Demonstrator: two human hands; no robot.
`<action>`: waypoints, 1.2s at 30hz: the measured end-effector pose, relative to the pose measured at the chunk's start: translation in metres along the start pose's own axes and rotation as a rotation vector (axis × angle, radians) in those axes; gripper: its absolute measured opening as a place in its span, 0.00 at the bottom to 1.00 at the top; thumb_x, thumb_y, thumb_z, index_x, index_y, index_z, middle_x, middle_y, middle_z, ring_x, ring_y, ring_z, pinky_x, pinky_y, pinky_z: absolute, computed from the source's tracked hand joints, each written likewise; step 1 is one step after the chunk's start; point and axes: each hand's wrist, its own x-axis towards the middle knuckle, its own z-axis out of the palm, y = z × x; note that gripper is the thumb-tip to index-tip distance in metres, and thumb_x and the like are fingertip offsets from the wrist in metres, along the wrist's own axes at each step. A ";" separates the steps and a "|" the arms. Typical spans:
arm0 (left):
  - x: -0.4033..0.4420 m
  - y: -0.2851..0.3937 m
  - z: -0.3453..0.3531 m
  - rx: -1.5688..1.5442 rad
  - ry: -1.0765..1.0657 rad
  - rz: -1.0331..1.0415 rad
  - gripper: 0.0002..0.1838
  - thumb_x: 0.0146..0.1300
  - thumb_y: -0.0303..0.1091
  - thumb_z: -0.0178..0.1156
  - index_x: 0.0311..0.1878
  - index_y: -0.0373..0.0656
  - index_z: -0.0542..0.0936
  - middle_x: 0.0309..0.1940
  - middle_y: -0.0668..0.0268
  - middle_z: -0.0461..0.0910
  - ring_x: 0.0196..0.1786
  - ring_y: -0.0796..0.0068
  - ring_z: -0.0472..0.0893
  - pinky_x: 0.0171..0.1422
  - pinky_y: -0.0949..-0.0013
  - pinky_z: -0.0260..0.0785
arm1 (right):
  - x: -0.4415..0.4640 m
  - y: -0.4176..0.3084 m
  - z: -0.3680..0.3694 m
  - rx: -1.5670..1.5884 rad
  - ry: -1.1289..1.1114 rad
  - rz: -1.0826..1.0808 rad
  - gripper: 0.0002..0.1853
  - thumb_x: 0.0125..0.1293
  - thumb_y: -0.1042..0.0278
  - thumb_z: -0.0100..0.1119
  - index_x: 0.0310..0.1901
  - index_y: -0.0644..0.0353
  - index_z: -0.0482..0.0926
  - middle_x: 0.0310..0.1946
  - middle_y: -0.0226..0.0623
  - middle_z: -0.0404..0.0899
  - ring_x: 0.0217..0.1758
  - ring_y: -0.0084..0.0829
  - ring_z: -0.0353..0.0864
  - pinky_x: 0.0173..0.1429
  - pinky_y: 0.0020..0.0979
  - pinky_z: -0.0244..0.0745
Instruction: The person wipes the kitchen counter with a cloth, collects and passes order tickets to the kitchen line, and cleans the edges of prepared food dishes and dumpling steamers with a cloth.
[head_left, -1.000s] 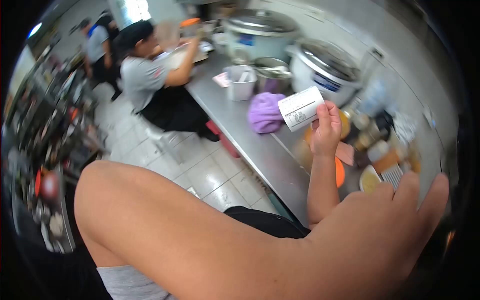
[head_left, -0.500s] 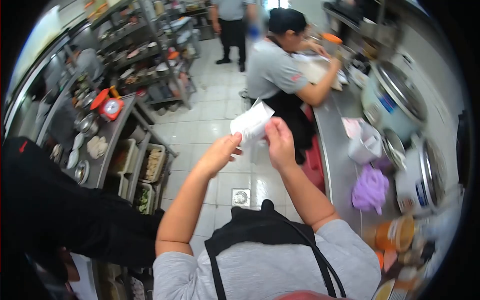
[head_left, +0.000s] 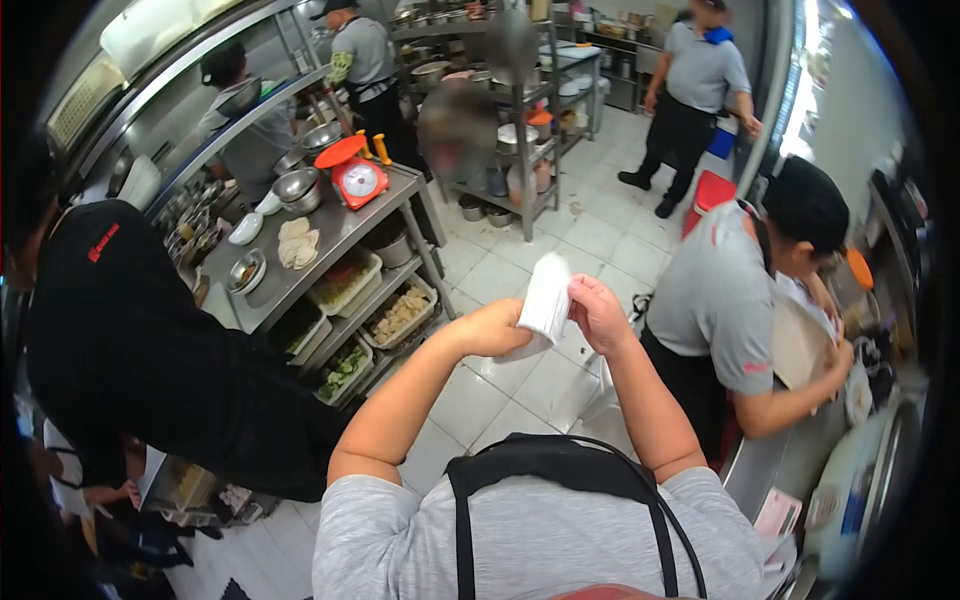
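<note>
A strip of white paper (head_left: 546,300), curled over on itself, is held up in front of my chest above the tiled floor. My left hand (head_left: 495,328) grips its lower left side with the fingers folded round it. On the other side, my right hand (head_left: 600,312) pinches the right edge between thumb and fingers. Any print on the paper is too faint to read. Both my forearms reach forward over my black apron (head_left: 535,455).
To the left, a steel counter (head_left: 330,232) carries a red kitchen scale (head_left: 358,178), bowls and a cloth, with food tubs (head_left: 400,312) beneath. A person in black (head_left: 150,330) stands close left. A co-worker (head_left: 720,300) leans over the right counter. Another person (head_left: 695,85) stands farther back.
My view has swung left, bringing more of the left counter and more people into sight. The paper has turned more upright and curled over, still between both my hands.
</note>
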 end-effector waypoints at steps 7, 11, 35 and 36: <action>0.005 -0.078 -0.094 0.430 0.383 -0.294 0.08 0.46 0.29 0.49 0.30 0.38 0.73 0.21 0.55 0.73 0.30 0.64 0.76 0.36 0.64 0.66 | 0.130 0.019 -0.012 -0.064 0.325 -0.389 0.08 0.63 0.63 0.44 0.33 0.58 0.68 0.22 0.22 0.67 0.25 0.13 0.63 0.32 0.16 0.59; -0.017 -0.155 -0.240 0.761 0.927 -0.476 0.09 0.52 0.36 0.50 0.28 0.40 0.74 0.29 0.52 0.75 0.35 0.53 0.75 0.39 0.57 0.66 | 0.176 0.027 -0.031 -0.142 0.333 -0.273 0.10 0.63 0.62 0.42 0.34 0.59 0.67 0.24 0.23 0.67 0.29 0.14 0.64 0.35 0.17 0.61; -0.091 -0.099 -0.836 -0.395 1.874 0.237 0.08 0.52 0.34 0.56 0.26 0.40 0.72 0.17 0.70 0.71 0.15 0.84 0.69 0.13 0.86 0.55 | 0.366 0.184 -0.080 -0.103 0.773 0.033 0.04 0.50 0.72 0.42 0.30 0.57 0.64 0.23 0.27 0.65 0.24 0.20 0.65 0.26 0.22 0.63; -0.092 -0.094 -0.839 -0.376 1.921 0.250 0.08 0.52 0.34 0.57 0.26 0.40 0.72 0.16 0.70 0.71 0.15 0.84 0.69 0.13 0.85 0.55 | 0.374 0.182 -0.085 -0.130 0.745 0.039 0.04 0.51 0.72 0.42 0.30 0.57 0.64 0.23 0.27 0.65 0.24 0.20 0.64 0.26 0.22 0.63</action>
